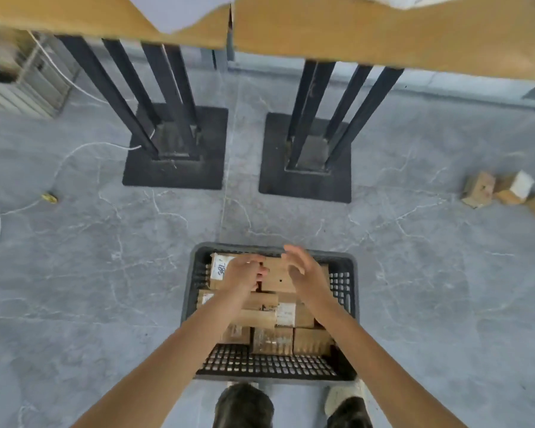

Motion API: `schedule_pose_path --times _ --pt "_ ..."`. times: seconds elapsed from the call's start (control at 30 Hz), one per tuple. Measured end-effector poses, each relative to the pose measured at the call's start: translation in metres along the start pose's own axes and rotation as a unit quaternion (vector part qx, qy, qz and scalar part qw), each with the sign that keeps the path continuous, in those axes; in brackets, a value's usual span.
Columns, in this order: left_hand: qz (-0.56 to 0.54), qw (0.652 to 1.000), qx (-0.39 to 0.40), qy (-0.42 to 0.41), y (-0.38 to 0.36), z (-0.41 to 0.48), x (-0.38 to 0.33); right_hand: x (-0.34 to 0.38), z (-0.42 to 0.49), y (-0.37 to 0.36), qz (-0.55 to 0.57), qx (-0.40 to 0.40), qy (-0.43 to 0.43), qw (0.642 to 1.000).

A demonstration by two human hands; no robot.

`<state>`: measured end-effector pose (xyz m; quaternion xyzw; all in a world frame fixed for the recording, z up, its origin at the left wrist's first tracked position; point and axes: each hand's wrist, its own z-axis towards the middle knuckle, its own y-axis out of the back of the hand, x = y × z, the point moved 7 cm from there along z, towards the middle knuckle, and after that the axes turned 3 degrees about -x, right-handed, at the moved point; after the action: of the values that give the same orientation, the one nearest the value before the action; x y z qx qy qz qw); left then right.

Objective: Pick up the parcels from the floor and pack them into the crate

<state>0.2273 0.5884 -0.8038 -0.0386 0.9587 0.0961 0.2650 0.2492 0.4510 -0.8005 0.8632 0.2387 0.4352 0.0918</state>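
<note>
Now the dark plastic crate (342, 284) is seen standing on the grey floor (105, 273) in the lower middle of the frame, with both arms reached over it from the bottom edge. Most of its inside is filled with cardboard parcels (272, 339) laid in rows; a strip of its perforated bottom is left bare along the near wall.

At the far end of the crate a brown parcel (277, 278) is gripped by the left hand (244, 271), whose fingers are curled round the parcel's left edge. Whether this parcel is already resting on the ones below cannot be told. The right hand (305, 270) is held over the right part of the same parcel with its fingers straight and spread apart, clamped on nothing; contact with the cardboard cannot be confirmed. Just left of the left hand, a parcel with a white handwritten label (221, 267) is placed in the far left corner of the crate.

At the right edge of the frame, well apart from the crate, two small parcels (478, 189) (516, 187) are lying on the floor, touching each other.

Two wooden table tops (383, 35) are seen across the top of the frame, carried on black legs with square bases (173, 149). A white cable (74, 152) is stretched over the floor at the left. Two shoes (244, 403) are visible at the bottom edge.
</note>
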Motion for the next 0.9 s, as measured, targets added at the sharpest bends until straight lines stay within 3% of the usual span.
schedule_pose_path --times 0.1,0.23,0.47,0.63,0.9 --pt "0.031 0.986 -0.024 -0.163 0.022 -0.085 -0.118 0.109 -0.037 0.055 -0.023 -0.034 0.093 0.995" --pt "0.041 0.93 -0.072 -0.357 0.044 -0.226 -0.257 0.253 -0.107 0.141 -0.007 -0.1 0.213 0.972" --pt "0.035 0.831 -0.093 -0.548 0.027 -0.454 -0.391 0.425 -0.283 0.293 -0.011 -0.231 0.402 0.886" --pt "0.052 0.758 -0.088 -0.644 0.001 -0.571 -0.429 0.449 -0.397 0.392 0.049 -0.325 0.41 0.851" --pt "0.093 0.686 -0.008 -0.721 -0.082 -0.637 -0.428 0.366 -0.492 0.496 0.049 -0.427 0.368 0.825"
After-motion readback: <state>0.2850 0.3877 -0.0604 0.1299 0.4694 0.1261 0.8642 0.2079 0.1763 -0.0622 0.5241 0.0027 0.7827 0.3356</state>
